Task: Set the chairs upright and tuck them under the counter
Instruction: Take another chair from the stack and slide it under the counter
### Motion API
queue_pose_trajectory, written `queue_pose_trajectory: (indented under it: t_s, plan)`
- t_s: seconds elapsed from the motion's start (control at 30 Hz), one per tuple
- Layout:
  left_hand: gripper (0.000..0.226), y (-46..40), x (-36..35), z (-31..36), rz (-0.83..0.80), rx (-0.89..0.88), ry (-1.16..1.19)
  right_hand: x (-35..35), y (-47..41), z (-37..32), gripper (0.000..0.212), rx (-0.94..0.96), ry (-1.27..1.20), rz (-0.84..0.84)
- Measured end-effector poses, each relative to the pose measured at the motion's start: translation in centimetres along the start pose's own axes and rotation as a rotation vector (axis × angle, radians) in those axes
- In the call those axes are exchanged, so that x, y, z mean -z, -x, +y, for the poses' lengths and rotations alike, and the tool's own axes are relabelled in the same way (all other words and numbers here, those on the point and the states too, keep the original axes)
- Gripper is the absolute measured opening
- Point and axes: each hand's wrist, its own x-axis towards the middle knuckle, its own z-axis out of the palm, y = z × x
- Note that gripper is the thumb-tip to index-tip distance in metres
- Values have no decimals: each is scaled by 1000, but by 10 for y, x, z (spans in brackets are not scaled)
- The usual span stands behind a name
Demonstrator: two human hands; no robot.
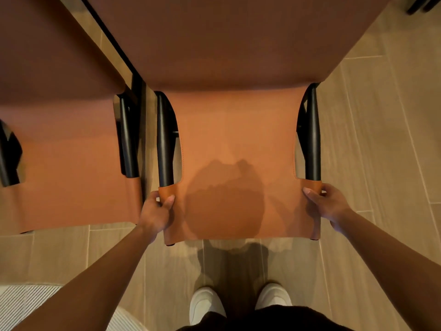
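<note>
- The tan leather chair (pixel 238 144) stands upright on the wood-look tile floor (pixel 381 139), seen from above and behind; its backrest faces the camera and its seat runs forward out of the top of the view.
- The left hand (pixel 156 211) grips the left top corner of that chair's backrest, fingers curled round the leather sleeve and thumb on the near face.
- The right hand (pixel 327 204) grips the right top corner the same way — fingers wrapped behind, thumb in front.
- Black frame posts (pixel 164 139) rise on both sides of the backrest and slip into the leather sleeves just above the hands.
- A second tan chair (pixel 66 163) stands upright just left of the held chair, near it but apart, a narrow strip of floor between them.
- Behind the held chair, the person's white shoes (pixel 241 304) rest on the floor, with a dark shadow falling on the backrest and tiles.
- A ribbed pale rug (pixel 26 304) lies far left of the shoes.
- The counter cannot be made out.
</note>
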Motion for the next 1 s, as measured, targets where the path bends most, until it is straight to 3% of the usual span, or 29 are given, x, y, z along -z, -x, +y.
queue_pose_trajectory:
  t_s: [0.1, 0.23, 0.37, 0.47, 0.63, 0.77, 0.93, 1.0]
  plan:
    - [29, 49, 27, 39, 20, -9, -29, 34, 48, -40, 39, -17, 24, 3]
    - [15, 119, 73, 118, 53, 0, -18, 92, 116, -114, 41, -23, 80, -62]
    - [53, 168, 126, 217, 54, 15, -127, 144, 172, -204, 51, -14, 100, -127]
    - [59, 184, 165, 297, 53, -40, -215, 169, 194, -284, 48, -3, 54, -130]
    - [67, 200, 199, 416, 63, -284, -533, 195, 201, -415, 25, -31, 55, -84]
    - [51, 207, 209, 477, 29, -498, -830, 206, 199, -484, 30, -96, 106, -58]
    - [83, 226, 247, 517, -39, -753, -1052, 213, 190, -538, 37, -150, 156, -45]
    - [70, 222, 262, 531, -42, -797, -1121, 216, 186, -555, 40, -163, 151, -53]
